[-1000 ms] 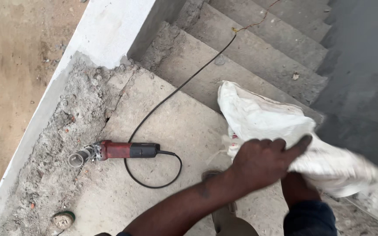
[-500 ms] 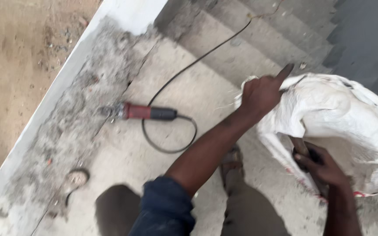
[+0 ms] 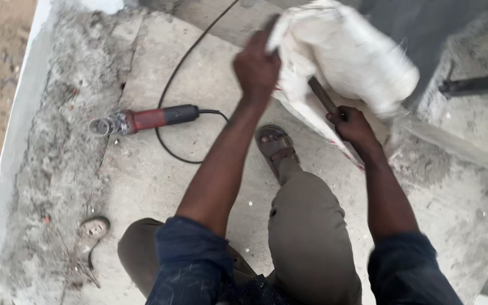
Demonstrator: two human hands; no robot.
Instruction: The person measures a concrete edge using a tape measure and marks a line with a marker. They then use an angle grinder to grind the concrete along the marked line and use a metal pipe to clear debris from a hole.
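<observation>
My left hand (image 3: 257, 65) grips the edge of a white woven sack (image 3: 351, 56) held up over the concrete landing. A dark wooden tool handle (image 3: 323, 96) slants out of the sack's mouth, and my right hand (image 3: 352, 125) is closed around it; the tool's head is hidden inside the sack. Below the hands, my sandalled foot (image 3: 275, 144) rests on the concrete.
A red and black angle grinder (image 3: 142, 120) lies on the landing to the left, its black cable (image 3: 176, 79) looping up toward the stairs. Rough broken mortar runs along the white edge (image 3: 12, 152) at left. A dark metal bar (image 3: 475, 85) sticks in at right.
My left hand has lifted the sack's edge higher and the sack has swung up. My right hand, first hidden behind the sack, now grips the handle. The view has shifted toward the landing.
</observation>
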